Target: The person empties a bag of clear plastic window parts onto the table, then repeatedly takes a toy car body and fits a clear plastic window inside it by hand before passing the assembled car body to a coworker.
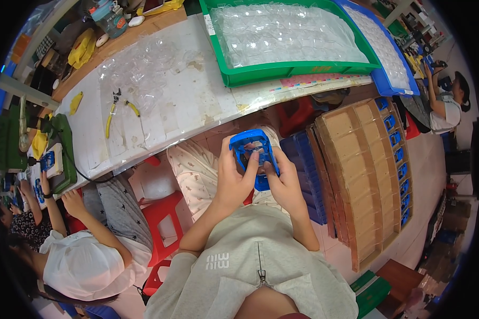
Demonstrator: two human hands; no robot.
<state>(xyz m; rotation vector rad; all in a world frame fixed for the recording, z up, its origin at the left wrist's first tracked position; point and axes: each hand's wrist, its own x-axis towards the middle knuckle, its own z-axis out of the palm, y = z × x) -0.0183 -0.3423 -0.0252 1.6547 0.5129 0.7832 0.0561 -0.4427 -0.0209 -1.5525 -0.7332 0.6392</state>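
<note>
Both hands hold a small blue plastic frame-shaped part (254,149) above my lap, just below the table edge. My left hand (233,178) grips its left side, with the thumb pressing across the open middle. My right hand (285,183) grips the right and lower side, its thumb on the part's lower end. The underside of the part is hidden by my fingers.
The white plastic-covered table (170,101) carries yellow-handled pliers (112,109), a green tray (287,69) of clear blister shells and a blue tray (394,80). Cardboard boxes (362,170) with blue parts stand to my right. A person in white (85,260) sits at left by a red stool (162,212).
</note>
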